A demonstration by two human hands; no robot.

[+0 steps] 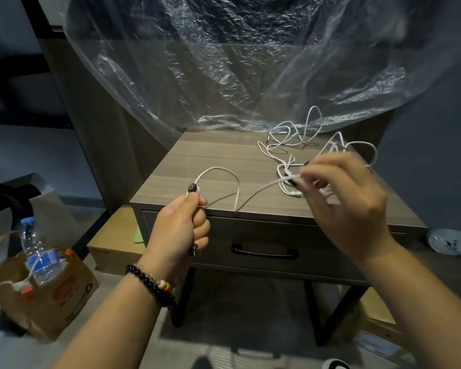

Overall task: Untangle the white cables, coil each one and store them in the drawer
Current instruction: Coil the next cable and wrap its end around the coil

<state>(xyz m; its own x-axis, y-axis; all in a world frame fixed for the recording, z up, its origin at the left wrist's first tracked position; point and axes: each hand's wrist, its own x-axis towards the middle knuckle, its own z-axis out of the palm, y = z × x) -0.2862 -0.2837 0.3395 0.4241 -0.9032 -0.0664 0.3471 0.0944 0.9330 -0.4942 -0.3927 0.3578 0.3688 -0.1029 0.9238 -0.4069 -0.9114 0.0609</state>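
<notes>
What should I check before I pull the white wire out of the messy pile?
1. Left hand holds one end of the white cable: ok, its fingers are curled round it.
2. Right hand has a grip on the same cable near the knot: ok, the fingertips pinch it, though they are blurred.
3. The stretch between the hands is free of knots: ok, one open loop only.
4. The rest of the tangle is loose: not ok, several loops still cross on the nightstand.
5. The drawer is open for storing: not ok, it is closed.
6. How many cables are in the pile: cannot tell.
</notes>
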